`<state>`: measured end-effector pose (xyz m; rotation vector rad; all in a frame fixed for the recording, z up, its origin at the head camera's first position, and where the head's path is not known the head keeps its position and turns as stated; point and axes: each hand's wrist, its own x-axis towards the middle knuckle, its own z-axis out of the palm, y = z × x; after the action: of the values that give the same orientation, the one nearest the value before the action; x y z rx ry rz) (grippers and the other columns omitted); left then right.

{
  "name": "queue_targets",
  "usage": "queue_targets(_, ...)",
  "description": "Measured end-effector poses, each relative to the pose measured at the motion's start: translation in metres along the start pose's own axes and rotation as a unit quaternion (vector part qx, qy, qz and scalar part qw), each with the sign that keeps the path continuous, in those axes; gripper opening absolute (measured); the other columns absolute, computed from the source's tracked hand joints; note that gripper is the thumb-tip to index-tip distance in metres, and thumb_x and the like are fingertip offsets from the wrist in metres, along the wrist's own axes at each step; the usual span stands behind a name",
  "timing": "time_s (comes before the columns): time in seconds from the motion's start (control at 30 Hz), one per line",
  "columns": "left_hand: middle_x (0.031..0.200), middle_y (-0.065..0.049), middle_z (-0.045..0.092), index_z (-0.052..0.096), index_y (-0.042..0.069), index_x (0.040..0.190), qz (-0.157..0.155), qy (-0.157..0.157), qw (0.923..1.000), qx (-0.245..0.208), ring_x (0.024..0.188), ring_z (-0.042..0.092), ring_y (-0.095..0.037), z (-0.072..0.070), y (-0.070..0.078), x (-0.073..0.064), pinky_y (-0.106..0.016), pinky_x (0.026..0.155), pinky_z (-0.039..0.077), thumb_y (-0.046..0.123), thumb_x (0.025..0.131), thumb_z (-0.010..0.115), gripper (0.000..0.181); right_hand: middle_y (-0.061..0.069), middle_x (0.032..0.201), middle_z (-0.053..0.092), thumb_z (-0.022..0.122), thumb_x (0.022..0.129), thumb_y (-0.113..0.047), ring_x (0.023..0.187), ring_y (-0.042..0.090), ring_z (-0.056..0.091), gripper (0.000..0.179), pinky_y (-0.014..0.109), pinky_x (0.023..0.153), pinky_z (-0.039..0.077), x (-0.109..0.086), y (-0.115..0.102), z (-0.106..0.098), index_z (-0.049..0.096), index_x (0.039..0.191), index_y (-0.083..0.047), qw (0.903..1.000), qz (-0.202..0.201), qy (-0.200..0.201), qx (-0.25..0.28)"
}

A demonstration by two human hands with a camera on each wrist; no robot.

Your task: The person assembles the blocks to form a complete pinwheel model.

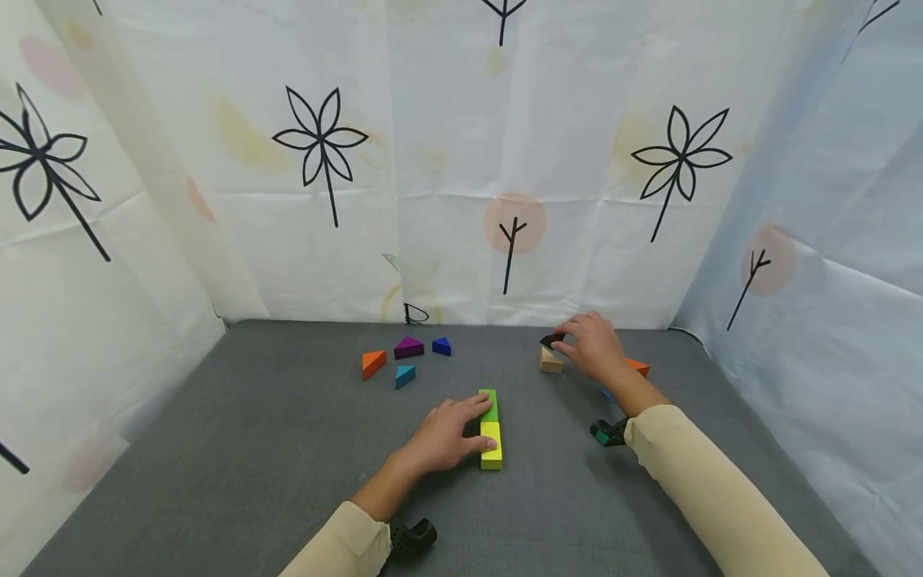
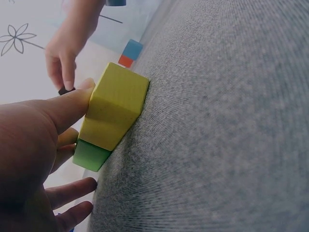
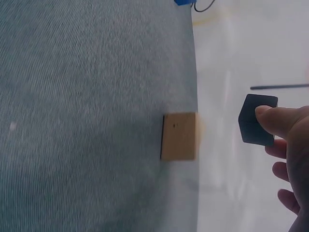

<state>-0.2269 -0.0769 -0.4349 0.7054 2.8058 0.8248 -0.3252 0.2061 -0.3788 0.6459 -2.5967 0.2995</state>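
My left hand (image 1: 447, 433) rests on two blocks set end to end, its thumb on the yellow block (image 1: 491, 460) and a forefinger on the green block (image 1: 492, 410) beyond it. In the left wrist view its other fingers are spread and fairly straight beside the green end. Between thumb and fingers, my right hand (image 1: 593, 346) pinches a black block (image 3: 256, 120) with a bent, angled shape. That block is raised clear of the grey surface, close to a natural wood block (image 3: 179, 136) standing on it.
Behind the left hand lie orange (image 1: 372, 364), purple (image 1: 409, 348), blue (image 1: 441, 346) and teal (image 1: 405, 376) triangular blocks. Partly covered by the right arm are an orange-red block (image 1: 638, 367) and a blue block (image 1: 608, 395). White patterned cloth walls (image 1: 447, 160) bound the grey surface (image 1: 274, 449).
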Motion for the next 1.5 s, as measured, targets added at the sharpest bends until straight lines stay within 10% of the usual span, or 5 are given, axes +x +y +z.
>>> queue_targets(1.5, 0.152, 0.005, 0.039, 0.047, 0.02, 0.147, 0.019, 0.014, 0.9997, -0.006, 0.127, 0.044, -0.028, 0.001, -0.001, -0.001, -0.053, 0.101, 0.034, 0.046, 0.09, 0.066, 0.066, 0.002, 0.087, 0.066, 0.076, 0.086, -0.031, 0.08, 0.021, 0.053, 0.023, 0.042, 0.076, 0.045, 0.008, -0.063, 0.053, 0.075, 0.097, -0.011, 0.9973, 0.001, -0.066, 0.033)
